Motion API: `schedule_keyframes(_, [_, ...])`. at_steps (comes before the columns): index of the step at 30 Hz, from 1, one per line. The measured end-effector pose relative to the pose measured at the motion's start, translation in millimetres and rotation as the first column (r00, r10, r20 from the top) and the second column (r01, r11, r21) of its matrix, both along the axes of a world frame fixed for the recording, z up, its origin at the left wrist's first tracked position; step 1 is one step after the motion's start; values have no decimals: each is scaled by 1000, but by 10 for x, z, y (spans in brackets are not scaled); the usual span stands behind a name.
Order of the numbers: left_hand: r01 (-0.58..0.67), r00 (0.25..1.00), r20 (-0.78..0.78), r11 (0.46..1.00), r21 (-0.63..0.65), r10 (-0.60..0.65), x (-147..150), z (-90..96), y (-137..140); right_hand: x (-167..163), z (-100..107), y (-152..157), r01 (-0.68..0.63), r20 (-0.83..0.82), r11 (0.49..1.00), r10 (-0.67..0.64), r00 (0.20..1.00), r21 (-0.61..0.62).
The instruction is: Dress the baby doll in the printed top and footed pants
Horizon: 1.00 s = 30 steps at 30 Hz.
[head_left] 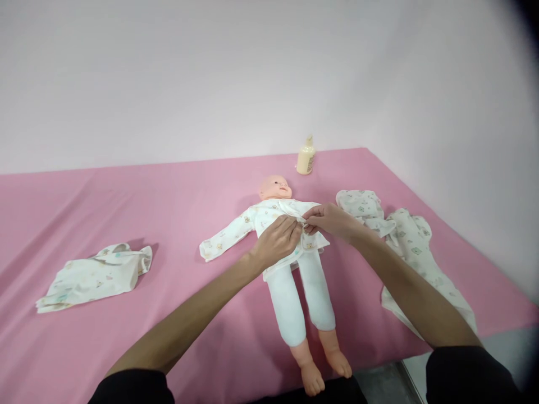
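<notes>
Left hand (280,241) and right hand (330,220) of one person meet, fingertips pinching the front of a doll's jacket (266,215); exactly which part of the cloth they grip is hidden by the fingers. Dark print shows on the label of a cream pump bottle (305,161) beyond the doll's head, too small to read. Smooth, lightly creased pink cloth covers the bench (181,207), which stands against a plain pale wall (189,78). At its middle lies the doll (286,300), on its back, head away from the person, face turned right. Its white jacket carries tiny scattered prints; one sleeve stretches out to the left. White fabric covers the legs to the shins, and the bare feet point toward the person. A printed white garment (92,280) lies well to the left; a crumpled bundle (360,205) and a longer printed garment (425,264) lie to the right.
</notes>
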<state>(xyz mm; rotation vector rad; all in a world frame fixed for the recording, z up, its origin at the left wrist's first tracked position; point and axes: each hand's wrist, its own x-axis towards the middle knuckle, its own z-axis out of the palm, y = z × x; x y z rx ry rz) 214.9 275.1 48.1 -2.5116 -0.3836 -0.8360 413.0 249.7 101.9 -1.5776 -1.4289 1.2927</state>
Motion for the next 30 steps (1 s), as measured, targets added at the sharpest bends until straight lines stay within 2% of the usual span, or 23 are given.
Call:
schedule_keyframes(4, [-32, 999, -41, 997, 69, 35, 5, -2, -4, -21, -61, -60, -24, 192, 990, -3, 981, 139])
schedule_keyframes(8, [-39, 999, -30, 999, 33, 40, 3, -5, -11, -28, -168, -166, 48, 265, 979, -100, 959, 197])
schedule_keyframes(12, [-36, 999, -17, 999, 38, 37, 1, -19, -5, -82, -248, -345, 93, 207, 982, -127, 970, 167])
schedule_keyframes(19, [-40, 999, -4, 998, 43, 40, -7, -28, -3, -306, -394, -548, 182, 173, 929, -247, 953, 322])
schedule_keyframes(26, [-29, 999, 42, 997, 76, 26, -10, -17, -17, -255, -417, -457, 175, 92, 893, -233, 968, 414])
schedule_keyframes(30, [3, 997, 79, 1000, -11, -3, -27, -33, -15, -117, -447, -350, 92, 3, 866, -107, 994, 491])
